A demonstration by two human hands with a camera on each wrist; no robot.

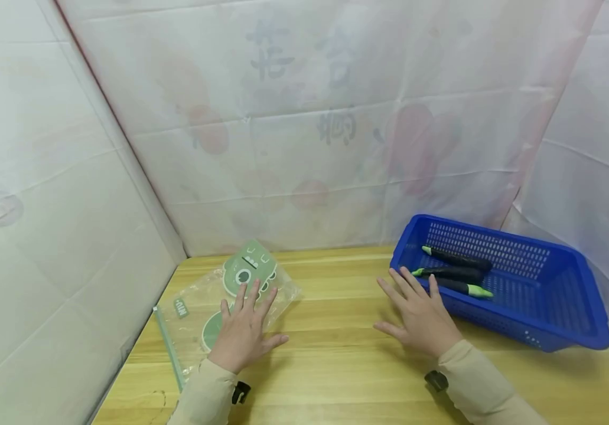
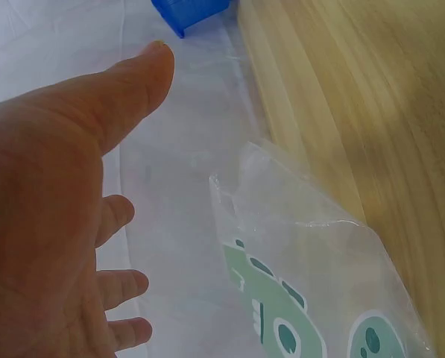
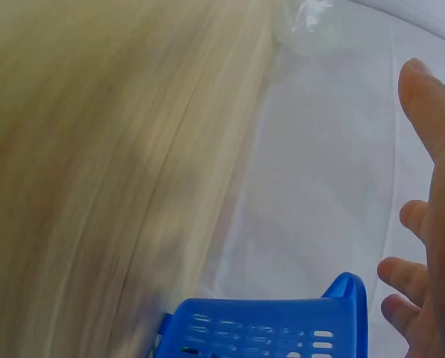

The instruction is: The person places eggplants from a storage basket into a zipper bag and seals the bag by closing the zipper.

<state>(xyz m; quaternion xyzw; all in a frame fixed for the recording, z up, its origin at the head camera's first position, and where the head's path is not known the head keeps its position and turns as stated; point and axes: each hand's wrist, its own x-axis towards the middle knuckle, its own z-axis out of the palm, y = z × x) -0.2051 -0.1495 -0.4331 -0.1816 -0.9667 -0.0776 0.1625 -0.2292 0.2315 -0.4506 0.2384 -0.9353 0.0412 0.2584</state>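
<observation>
A clear bag with a green cartoon print [image 1: 251, 265] and a green slider edge [image 1: 168, 348] lies on the left of the wooden table. Over it is my left hand [image 1: 244, 333], fingers spread, holding nothing; the left wrist view shows this hand [image 2: 51, 194] apart from the bag [image 2: 304, 246]. My right hand [image 1: 421, 316] is spread beside the near left corner of the blue basket [image 1: 522, 319], also holding nothing. Several dark eggplants [image 1: 455, 273] with green ends lie in the basket's left part. In the right wrist view the hand [image 3: 438, 209] is above the basket [image 3: 267, 321].
The wooden table [image 1: 336, 366] extends between the two hands. White printed cloth [image 1: 304, 147] hangs behind the table and along both sides. The basket stands near the right side cloth.
</observation>
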